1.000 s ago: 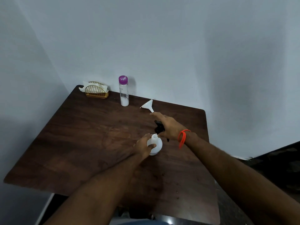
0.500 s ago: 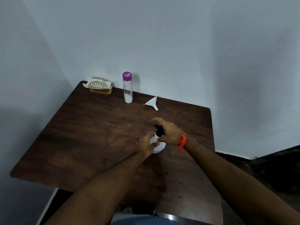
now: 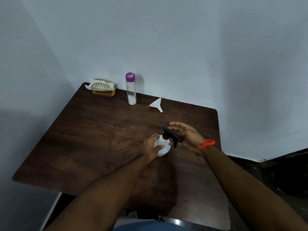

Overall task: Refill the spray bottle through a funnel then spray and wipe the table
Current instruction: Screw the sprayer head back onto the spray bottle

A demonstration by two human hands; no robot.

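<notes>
Left hand (image 3: 150, 147) grips the white spray bottle (image 3: 162, 148), fingers curled round its body, thumb across the front; bottle stands upright on the dark wood table (image 3: 93, 134), roughly mid-table w/ a slight lean to the right side. Black trigger head (image 3: 171, 136) sits on the bottle neck, tilted. Right hand (image 3: 186, 136) is just beside the trigger head, fingers spread & relaxed, palm toward it; can't tell if it touches. Orange band (image 3: 206, 143) on right wrist. White funnel (image 3: 156, 104) lies on its side near the far edge, well apart from the bottle. Purple-capped bottle (image 3: 131, 89) stands upright left of the funnel. Gold wire napkin holder (image 3: 103, 89) w/ tissues in far-left corner.
</notes>
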